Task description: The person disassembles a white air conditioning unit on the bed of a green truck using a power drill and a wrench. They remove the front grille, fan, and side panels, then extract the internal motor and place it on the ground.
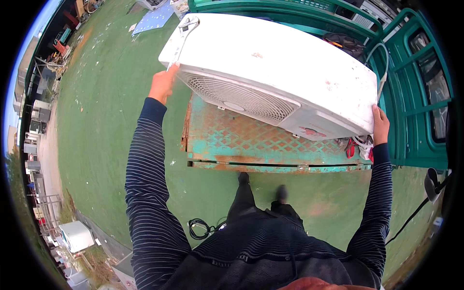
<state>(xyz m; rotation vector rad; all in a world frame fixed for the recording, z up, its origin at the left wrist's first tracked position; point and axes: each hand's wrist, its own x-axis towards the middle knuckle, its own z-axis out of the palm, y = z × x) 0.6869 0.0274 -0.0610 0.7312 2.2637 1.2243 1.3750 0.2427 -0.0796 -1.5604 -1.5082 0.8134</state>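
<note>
A white air conditioner outdoor unit (285,55), scuffed on top, sits on a rusty green metal cargo bed (232,137). Its round fan grille (237,96) faces me. At its left end my left hand (164,84) is closed around the handle end of an adjustable wrench (180,43), whose head lies over the unit's top corner. My right hand (381,124) grips the unit's right end, the fingertips against its side. Beside that hand, some white tubing and a red strap (350,148) lie by the unit's lower right corner.
Green side rails (411,63) of the vehicle rise behind and to the right. A dark bag (345,43) lies behind the unit. On the green floor (104,121) near my feet is a coiled black cable (199,229). A mirror on a stalk (431,184) stands at right.
</note>
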